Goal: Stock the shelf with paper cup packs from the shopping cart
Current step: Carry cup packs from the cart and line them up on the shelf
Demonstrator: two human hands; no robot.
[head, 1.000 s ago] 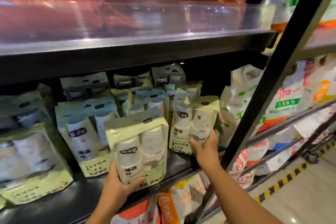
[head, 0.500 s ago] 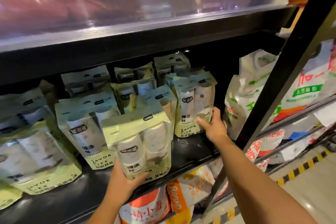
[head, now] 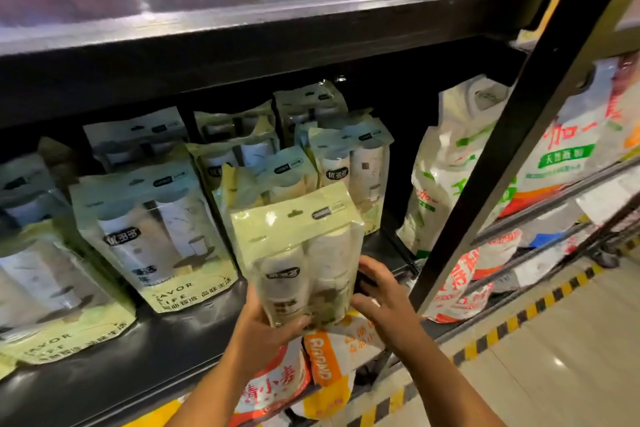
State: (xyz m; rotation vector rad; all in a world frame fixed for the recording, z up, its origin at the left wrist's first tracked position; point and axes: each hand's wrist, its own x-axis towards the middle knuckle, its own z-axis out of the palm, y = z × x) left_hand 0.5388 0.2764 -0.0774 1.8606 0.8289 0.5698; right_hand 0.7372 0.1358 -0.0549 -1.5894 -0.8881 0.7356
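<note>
Held upright over the shelf point(head: 166, 340) lip, gripped at the base by the left hand point(head: 263, 326): a cup pack point(head: 301, 253). Now back from the rear pack point(head: 349, 180), fingers spread just beside the held one: the right hand point(head: 384, 291). Probably next: seating it.

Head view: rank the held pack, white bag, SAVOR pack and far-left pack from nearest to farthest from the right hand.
1. held pack: beside the right hand, on its left.
2. white bag: up and to the right.
3. SAVOR pack: left of the held pack.
4. far-left pack: at the left edge.
</note>
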